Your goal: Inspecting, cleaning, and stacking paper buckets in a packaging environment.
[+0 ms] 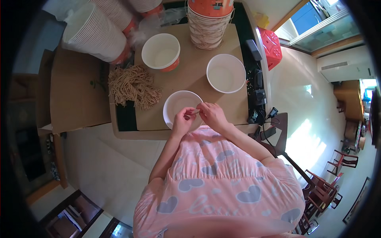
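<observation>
A white-lined paper bucket (174, 104) stands at the table's near edge, right in front of me. My left hand (183, 120) is over its opening, fingers bent into a pinch. At the bucket's right rim my right hand (213, 115) is closed too, its fingertips nearly meeting the left ones. Whatever small thing lies between the fingers is too small to make out. Left of the bucket lies a tangled pile of tan paper cords (135, 87). Two more open paper buckets stand beyond: one with an orange outside (160, 51), another (226, 73) to the right.
A tall stack of orange buckets with cords around it (208, 23) stands at the far side. Nested white buckets (95, 33) fill the far left, above a cardboard box (77, 87). Black power adapters and cables (260, 97) line the right edge, near a red plastic stool (270, 47).
</observation>
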A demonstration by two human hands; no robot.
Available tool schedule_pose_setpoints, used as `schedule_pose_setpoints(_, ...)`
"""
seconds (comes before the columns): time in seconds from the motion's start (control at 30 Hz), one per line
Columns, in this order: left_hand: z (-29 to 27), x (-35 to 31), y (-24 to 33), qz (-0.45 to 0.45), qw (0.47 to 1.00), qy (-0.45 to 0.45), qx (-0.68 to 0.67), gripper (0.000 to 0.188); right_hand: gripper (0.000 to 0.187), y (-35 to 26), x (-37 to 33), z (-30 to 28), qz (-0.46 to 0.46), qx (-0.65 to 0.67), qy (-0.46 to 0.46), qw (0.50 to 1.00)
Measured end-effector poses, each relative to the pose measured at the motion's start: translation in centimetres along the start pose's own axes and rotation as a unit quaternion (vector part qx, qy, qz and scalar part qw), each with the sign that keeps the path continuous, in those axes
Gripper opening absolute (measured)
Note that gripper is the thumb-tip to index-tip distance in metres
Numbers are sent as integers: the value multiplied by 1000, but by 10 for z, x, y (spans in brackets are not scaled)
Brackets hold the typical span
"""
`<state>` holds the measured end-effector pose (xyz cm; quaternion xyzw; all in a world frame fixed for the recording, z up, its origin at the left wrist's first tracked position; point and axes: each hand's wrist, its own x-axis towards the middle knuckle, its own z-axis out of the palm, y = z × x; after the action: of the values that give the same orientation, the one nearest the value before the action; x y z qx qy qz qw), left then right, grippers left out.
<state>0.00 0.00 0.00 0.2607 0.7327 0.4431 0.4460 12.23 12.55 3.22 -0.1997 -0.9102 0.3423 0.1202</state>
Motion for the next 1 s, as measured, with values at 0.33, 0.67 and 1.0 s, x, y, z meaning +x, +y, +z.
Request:
schedule_pose_setpoints(0.33, 15, 4, 7, 18, 997, -5, -69, 12, 14, -5, -4, -9, 14, 24, -3, 1000)
schedule_pose_setpoints(0.67, 3, 0, 6, 24, 998, 22, -61, 8, 12, -1, -4, -5, -11, -1, 1, 1000)
schedule_pose_setpoints(1.0, -2, -5, 1, 11, 998, 39, -57, 14, 8, -4, -2, -7, 5, 0, -27, 1000)
